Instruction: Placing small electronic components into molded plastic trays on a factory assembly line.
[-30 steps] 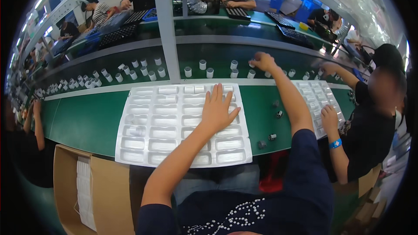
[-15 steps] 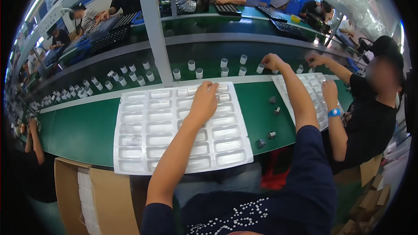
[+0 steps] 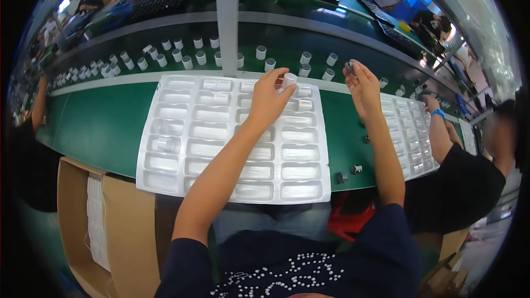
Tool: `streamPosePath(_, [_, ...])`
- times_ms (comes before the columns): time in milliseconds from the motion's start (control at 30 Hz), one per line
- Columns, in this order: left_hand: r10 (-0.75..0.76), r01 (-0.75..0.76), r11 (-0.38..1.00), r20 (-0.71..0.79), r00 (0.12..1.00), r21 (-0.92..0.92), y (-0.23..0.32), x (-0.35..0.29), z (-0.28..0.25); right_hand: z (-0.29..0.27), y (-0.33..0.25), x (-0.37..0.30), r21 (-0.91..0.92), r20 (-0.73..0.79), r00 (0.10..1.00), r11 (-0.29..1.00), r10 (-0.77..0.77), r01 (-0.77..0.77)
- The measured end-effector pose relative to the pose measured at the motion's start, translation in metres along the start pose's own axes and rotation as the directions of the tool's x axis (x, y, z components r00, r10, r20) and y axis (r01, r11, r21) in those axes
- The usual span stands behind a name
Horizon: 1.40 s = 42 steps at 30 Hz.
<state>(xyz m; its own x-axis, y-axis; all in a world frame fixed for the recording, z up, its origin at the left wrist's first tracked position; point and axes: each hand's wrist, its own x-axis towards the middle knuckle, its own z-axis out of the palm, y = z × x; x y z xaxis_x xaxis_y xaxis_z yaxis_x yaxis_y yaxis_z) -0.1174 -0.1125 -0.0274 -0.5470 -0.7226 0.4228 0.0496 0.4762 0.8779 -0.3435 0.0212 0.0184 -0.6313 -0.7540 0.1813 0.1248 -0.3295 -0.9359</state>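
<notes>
My left hand (image 3: 269, 99) is above the upper part of a white moulded tray (image 3: 168, 181). Thumb and fingers close round a white cylinder (image 3: 289, 80). My right hand (image 3: 362, 89) is raised to the right of the tray, fingertips pinching a small dark grey round piece (image 3: 350, 68); the fingers partly hide it. Long cells fill the tray in columns. White cylinders (image 3: 216, 84) lie in some upper cells, and clear plastic pieces (image 3: 165, 143) lie in the left column.
White cylinders with grey tops (image 3: 260, 52) stand along the green belt behind a pale rail. Small dark parts (image 3: 343, 177) lie right of the tray. A co-worker's arm (image 3: 440, 127) is by a second tray (image 3: 406, 138). An open cardboard box (image 3: 130, 226) stands lower left.
My right hand has drawn back from a cylinder on the belt and now holds the grey piece up. My left hand has turned, showing a white cylinder in its fingers. The view has shifted.
</notes>
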Motion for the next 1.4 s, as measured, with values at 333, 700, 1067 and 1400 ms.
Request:
streamPosePath(333, [-0.272,0.563,0.371,0.493,0.826,-0.738,0.026,-0.007,-0.018,0.025,0.011,-0.034,0.092,0.115,0.992,0.994,0.047,-0.058])
streamPosePath(700, [-0.248,0.612,0.443,0.566,0.786,-0.655,0.035,-0.012,-0.007,0.046,0.008,-0.064,-0.234,0.326,0.911,0.912,-0.252,0.336])
streamPosePath(1067, [-0.27,0.582,0.547,0.531,0.803,-0.602,0.034,-0.016,-0.004,0.035,0.004,-0.06,-0.415,0.576,0.732,0.642,-0.363,0.645])
streamPosePath(1400, [-0.274,0.548,0.633,0.504,0.819,-0.547,0.041,-0.022,0.01,0.039,0.005,-0.063,-0.471,0.641,0.643,0.445,-0.42,0.761])
